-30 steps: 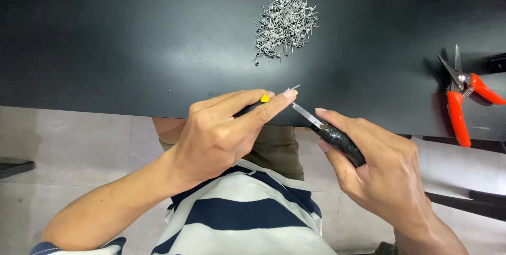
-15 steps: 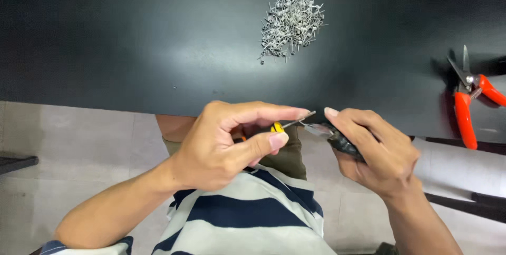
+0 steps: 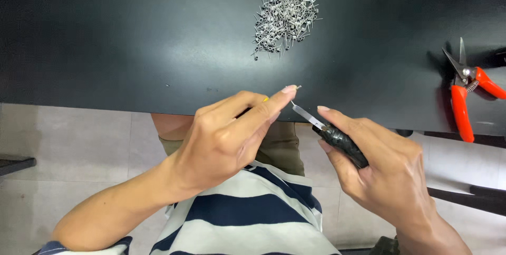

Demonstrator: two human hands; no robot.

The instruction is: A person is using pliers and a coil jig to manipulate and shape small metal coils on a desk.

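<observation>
While the left hand [image 3: 226, 139] pinches a tiny metal piece [image 3: 297, 87] between thumb and forefinger tip, its fingers are closed together on it just over the near edge of the black table [image 3: 132, 39]. A bit of yellow [image 3: 266, 98] shows under the forefinger, too small to tell what it is. The pinch looks chosen to leave the wire end sticking out past the fingertip so the tool can reach it.

The right hand [image 3: 385, 176] is wrapped tight around a black-taped handle [image 3: 341, 143], forefinger laid along the top, likely for fine control. A thin flat metal blade [image 3: 307, 116] comes out of the handle and points up-left at the piece; tip sits just beside the left fingertip, contact cannot be told.

Farther out, a heap of small wire coils [image 3: 284, 15] lies near the far edge of the table, well apart from both hands. Orange-handled snips [image 3: 466, 91] lie at the right edge, jaws open, partly cut off by the frame.

Below the hands: striped shirt [image 3: 247, 218] and tiled floor [image 3: 63, 144]. Most of the held piece is hidden by the left fingers; its shape is unclear.
</observation>
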